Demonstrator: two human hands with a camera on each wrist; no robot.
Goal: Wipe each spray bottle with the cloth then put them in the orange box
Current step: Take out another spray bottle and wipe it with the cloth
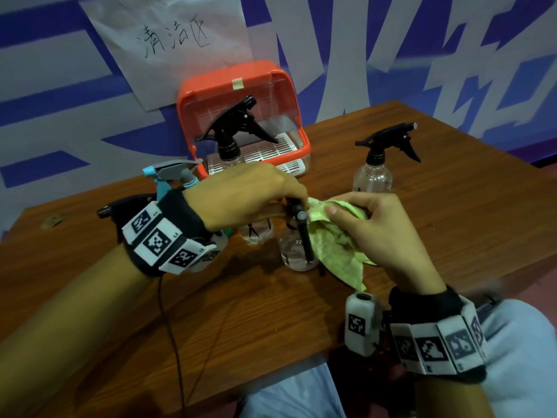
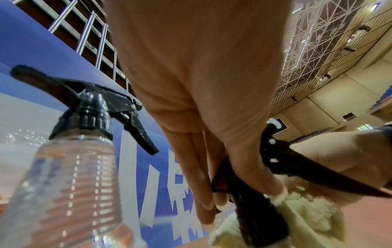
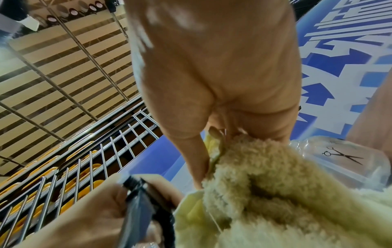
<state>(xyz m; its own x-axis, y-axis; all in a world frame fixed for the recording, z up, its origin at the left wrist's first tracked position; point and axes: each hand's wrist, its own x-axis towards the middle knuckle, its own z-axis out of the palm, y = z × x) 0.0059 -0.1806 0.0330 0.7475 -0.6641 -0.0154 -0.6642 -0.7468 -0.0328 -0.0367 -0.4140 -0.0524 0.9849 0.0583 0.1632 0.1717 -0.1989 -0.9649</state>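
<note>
My left hand [image 1: 294,203] grips the black trigger head [image 2: 297,164] of a clear spray bottle [image 1: 298,251] that stands on the wooden table [image 1: 271,312]. My right hand [image 1: 346,206] holds a yellow-green cloth [image 1: 337,236] bunched against the bottle's right side and neck. In the right wrist view the fluffy cloth [image 3: 265,176] fills the lower right, with a clear bottle body [image 3: 339,156] bearing a scissors print beside it. The orange box [image 1: 193,104] stands at the back, its clear lid raised, a white grid tray inside.
A black-trigger bottle [image 1: 229,137] stands in front of the box. Another black-trigger bottle [image 1: 373,173] is at the right. A blue-and-grey trigger bottle [image 1: 171,173] and a black one [image 1: 120,206] stand behind my left wrist. One clear bottle [image 1: 256,233] sits under my left hand.
</note>
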